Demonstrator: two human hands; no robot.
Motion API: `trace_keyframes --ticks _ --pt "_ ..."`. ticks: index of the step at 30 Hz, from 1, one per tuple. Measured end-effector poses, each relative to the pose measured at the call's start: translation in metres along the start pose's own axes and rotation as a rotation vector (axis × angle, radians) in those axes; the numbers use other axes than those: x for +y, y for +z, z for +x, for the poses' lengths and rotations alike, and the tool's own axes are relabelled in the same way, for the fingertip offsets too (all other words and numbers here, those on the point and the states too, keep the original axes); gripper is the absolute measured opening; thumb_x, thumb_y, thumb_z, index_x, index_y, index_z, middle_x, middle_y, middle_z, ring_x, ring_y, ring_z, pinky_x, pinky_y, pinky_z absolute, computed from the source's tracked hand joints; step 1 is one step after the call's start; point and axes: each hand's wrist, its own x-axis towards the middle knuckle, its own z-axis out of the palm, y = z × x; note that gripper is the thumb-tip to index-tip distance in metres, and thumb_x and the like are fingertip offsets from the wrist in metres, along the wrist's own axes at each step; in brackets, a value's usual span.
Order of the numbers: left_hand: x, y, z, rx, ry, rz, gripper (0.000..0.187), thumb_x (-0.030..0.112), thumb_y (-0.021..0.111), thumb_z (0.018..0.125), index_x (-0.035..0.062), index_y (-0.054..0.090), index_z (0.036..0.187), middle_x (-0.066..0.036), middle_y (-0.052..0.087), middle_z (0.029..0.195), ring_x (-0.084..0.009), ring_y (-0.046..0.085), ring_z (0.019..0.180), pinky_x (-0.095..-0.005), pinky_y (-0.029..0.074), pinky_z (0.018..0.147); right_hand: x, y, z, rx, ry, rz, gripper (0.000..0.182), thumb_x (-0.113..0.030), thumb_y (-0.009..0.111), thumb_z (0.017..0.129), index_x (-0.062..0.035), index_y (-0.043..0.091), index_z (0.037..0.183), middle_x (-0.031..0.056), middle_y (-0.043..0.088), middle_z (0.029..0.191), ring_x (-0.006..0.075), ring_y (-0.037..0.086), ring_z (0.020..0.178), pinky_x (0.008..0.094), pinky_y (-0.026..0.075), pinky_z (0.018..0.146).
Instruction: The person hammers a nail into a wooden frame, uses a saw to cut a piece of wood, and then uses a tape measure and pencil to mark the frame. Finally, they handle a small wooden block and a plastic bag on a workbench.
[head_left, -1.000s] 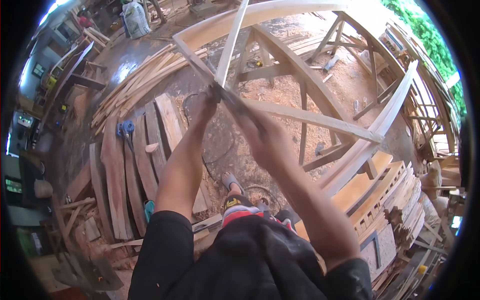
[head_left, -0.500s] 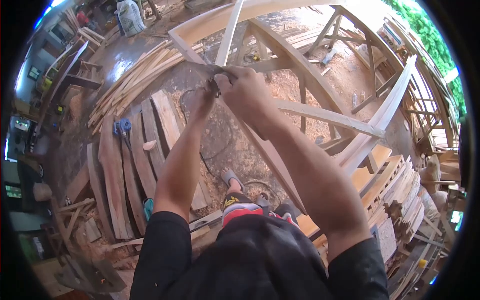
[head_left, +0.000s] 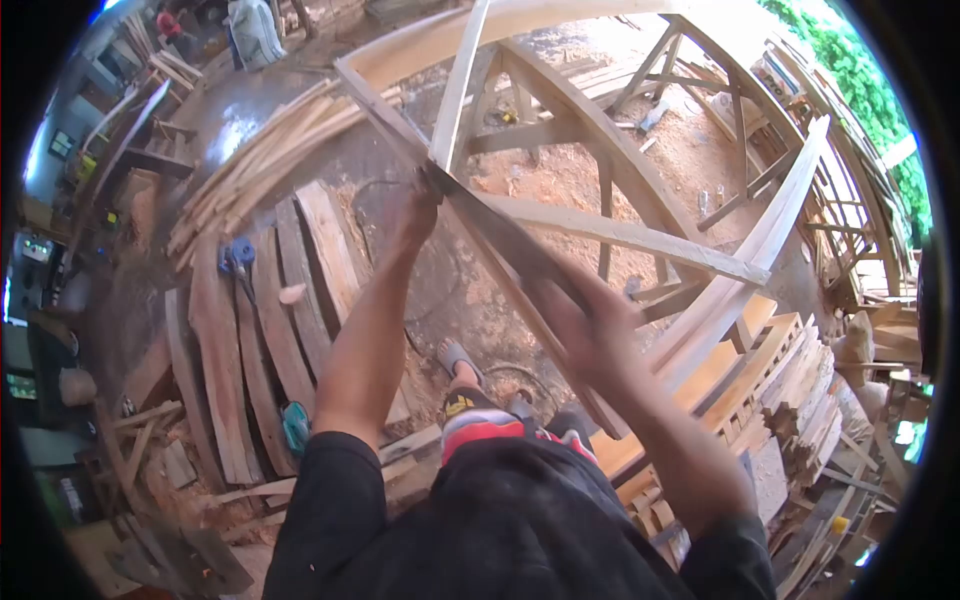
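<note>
- Left hand (head_left: 418, 207) raised, closed on the upper end of a long dark tool blade (head_left: 510, 240), right where the blade meets the crossing of the wooden frame (head_left: 560, 110).
- Right hand (head_left: 590, 325) motion-blurred, wrapped on the lower end of the same blade; fingers look closed around it, exact grip hard to tell from the blur.
- Blade runs diagonally from the left hand down-right to the right hand, lying along a slanted frame rail (head_left: 530, 300), touching or just above it, cannot tell which.
- A pale upright slat (head_left: 458, 80) of the frame meets the blade's upper end just beside the left hand.
- Frame is a big curved, arched structure of pale timber, spreading from the top centre out to the right edge of the view.
- Below the arms: sawdust-covered ground (head_left: 560, 180), the person's foot in a sandal (head_left: 458, 358).
- Left of the left arm: flat rough planks (head_left: 230, 340) lying side by side on the ground, a blue power tool (head_left: 238, 256) on them near their upper end.
- Bundle of thin wooden strips (head_left: 270, 155) beyond the planks, toward the upper left.
- Stacked slatted wooden pieces (head_left: 790, 380) at the lower right, beside the frame.
- White sack (head_left: 252, 30) at the top left.
</note>
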Motion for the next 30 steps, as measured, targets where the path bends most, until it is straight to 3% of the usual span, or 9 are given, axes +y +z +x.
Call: trace_keyframes --ticks 4,7,8,13,16,18,22,27,30 --pt "-0.025 0.019 0.005 0.086 0.115 -0.129 0.052 0.041 0.035 0.102 0.0019 0.069 0.098 -0.026 0.068 0.094 -0.0458 0.063 0.092 -0.0502 0.048 0.084 -0.053 0.053 0.114 -0.050 -0.080 -0.099 0.039 -0.024 0.059 0.095 -0.0043 0.060 0.128 0.0232 0.068 0.100 0.0297 0.068 0.091 0.0370 0.050 0.084" --pt "-0.020 0.018 0.009 0.022 -0.036 -0.081 0.064 0.054 0.028 0.101 0.0079 0.072 0.100 -0.025 0.068 0.104 -0.0433 0.062 0.104 -0.0513 0.046 0.090 -0.026 0.031 0.052 0.023 0.015 0.142 0.039 -0.025 0.060 0.095 -0.0048 0.061 0.128 0.0220 0.069 0.101 0.0284 0.068 0.093 0.0358 0.050 0.085" --pt "-0.011 0.008 0.002 0.025 -0.005 -0.077 0.060 0.050 0.031 0.101 0.0064 0.072 0.096 -0.026 0.068 0.099 -0.0437 0.063 0.100 -0.0515 0.047 0.088 0.001 0.025 0.013 0.135 -0.055 0.136 0.031 -0.016 0.058 0.094 -0.0075 0.061 0.124 0.0252 0.065 0.090 0.0384 0.066 0.080 0.0411 0.052 0.074" --pt "0.003 0.010 -0.001 0.104 -0.082 0.104 0.065 0.045 0.028 0.102 0.0063 0.073 0.076 -0.029 0.067 0.092 -0.0458 0.063 0.094 -0.0512 0.046 0.089 -0.036 -0.079 -0.150 0.113 0.083 0.114 0.039 -0.013 0.054 0.096 0.0097 0.056 0.128 0.0221 0.070 0.108 0.0214 0.070 0.097 0.0334 0.054 0.084" --pt "0.014 -0.012 -0.008 -0.021 -0.132 -0.011 0.053 0.042 0.030 0.102 0.0054 0.068 0.102 -0.027 0.068 0.100 -0.0462 0.063 0.098 -0.0541 0.045 0.091 -0.032 -0.056 -0.126 0.209 0.007 0.191 0.038 -0.014 0.058 0.096 0.0088 0.058 0.126 0.0229 0.071 0.106 0.0230 0.071 0.094 0.0336 0.054 0.082" --pt "-0.013 0.020 0.008 0.010 -0.124 -0.087 0.051 0.043 0.032 0.103 0.0046 0.066 0.105 -0.025 0.068 0.100 -0.0446 0.064 0.098 -0.0538 0.045 0.090 -0.025 -0.013 -0.043 0.130 0.048 -0.129 0.040 -0.016 0.065 0.092 0.0011 0.060 0.127 0.0249 0.070 0.101 0.0275 0.072 0.093 0.0355 0.054 0.080" --pt "-0.090 0.098 0.040 0.323 0.014 -0.147 0.053 0.044 0.033 0.104 0.0037 0.067 0.097 -0.022 0.069 0.099 -0.0390 0.065 0.095 -0.0505 0.046 0.087 -0.026 0.037 0.036 0.106 0.021 0.017 0.039 -0.016 0.065 0.091 -0.0017 0.060 0.128 0.0257 0.069 0.098 0.0322 0.071 0.091 0.0355 0.053 0.078" --pt "-0.195 0.112 0.028 -0.123 -0.410 -0.605 0.056 0.051 0.037 0.102 0.0028 0.064 0.110 -0.024 0.066 0.108 -0.0396 0.061 0.106 -0.0455 0.043 0.091 -0.018 -0.016 -0.015 0.082 0.157 0.045 0.039 -0.015 0.058 0.095 0.0084 0.059 0.126 0.0157 0.070 0.108 0.0195 0.066 0.100 0.0324 0.051 0.090" --pt "-0.225 0.118 0.026 -0.254 -0.409 -0.435 0.048 0.044 0.041 0.101 0.0037 0.060 0.119 -0.026 0.063 0.109 -0.0401 0.059 0.109 -0.0461 0.041 0.095 -0.040 -0.044 -0.007 0.155 0.000 -0.003 0.055 -0.036 0.054 0.096 0.0102 0.058 0.125 0.0019 0.057 0.063 0.0061 0.046 0.048 0.0233 0.035 0.043"
